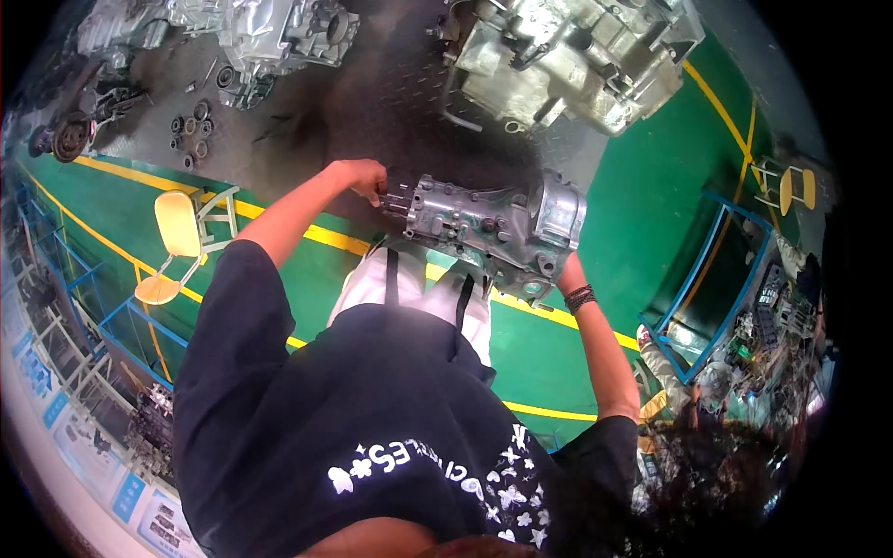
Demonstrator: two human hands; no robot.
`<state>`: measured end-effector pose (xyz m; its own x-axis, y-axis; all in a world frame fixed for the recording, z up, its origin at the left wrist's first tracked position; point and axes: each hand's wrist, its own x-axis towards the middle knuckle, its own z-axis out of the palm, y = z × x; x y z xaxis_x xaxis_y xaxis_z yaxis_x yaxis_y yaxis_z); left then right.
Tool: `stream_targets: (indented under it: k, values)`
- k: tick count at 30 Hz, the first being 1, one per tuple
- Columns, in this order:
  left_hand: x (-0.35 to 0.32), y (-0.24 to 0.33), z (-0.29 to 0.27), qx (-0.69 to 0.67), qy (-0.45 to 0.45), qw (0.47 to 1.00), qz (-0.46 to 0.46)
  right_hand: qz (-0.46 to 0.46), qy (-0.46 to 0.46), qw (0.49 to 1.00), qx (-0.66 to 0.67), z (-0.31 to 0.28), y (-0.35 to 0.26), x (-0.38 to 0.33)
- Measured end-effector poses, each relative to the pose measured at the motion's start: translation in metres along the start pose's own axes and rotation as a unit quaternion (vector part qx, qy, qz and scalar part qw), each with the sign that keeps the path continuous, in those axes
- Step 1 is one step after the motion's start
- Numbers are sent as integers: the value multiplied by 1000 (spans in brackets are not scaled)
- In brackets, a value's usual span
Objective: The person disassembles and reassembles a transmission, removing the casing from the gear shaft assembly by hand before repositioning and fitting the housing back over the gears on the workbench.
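Note:
A silver metal gearbox housing (484, 223) lies lengthwise in front of my body, near the front edge of the bench. Its wide bell-shaped end is at the right, and thin rods (395, 203) stick out of its narrow left end. My left hand (363, 178) is closed at these rods, fingers curled down on them. At the bell end, my right hand (571, 273) grips the casing from the near side; its fingers are mostly hidden behind the metal. A dark beaded bracelet (579, 298) circles the right wrist.
On the dark metal bench (391, 102) stand a large casing (577, 60) at the far right and another casing (270, 42) at the far left. Several rings (193, 132) lie nearby. A yellow chair (177, 228) and a blue-framed stand (712, 279) stand on the green floor.

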<state>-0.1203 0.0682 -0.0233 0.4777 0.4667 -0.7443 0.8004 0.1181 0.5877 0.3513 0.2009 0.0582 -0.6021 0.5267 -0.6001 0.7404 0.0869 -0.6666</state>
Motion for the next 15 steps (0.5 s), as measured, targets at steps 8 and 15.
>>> stream_targets:
  k: [8,15]
  values:
    - [-23,10,36,75,187,979,38,-40,-64,997,35,-15,25,33]
    - [-28,16,67,66,280,957,-22,-38,-111,993,9,-30,27,55]
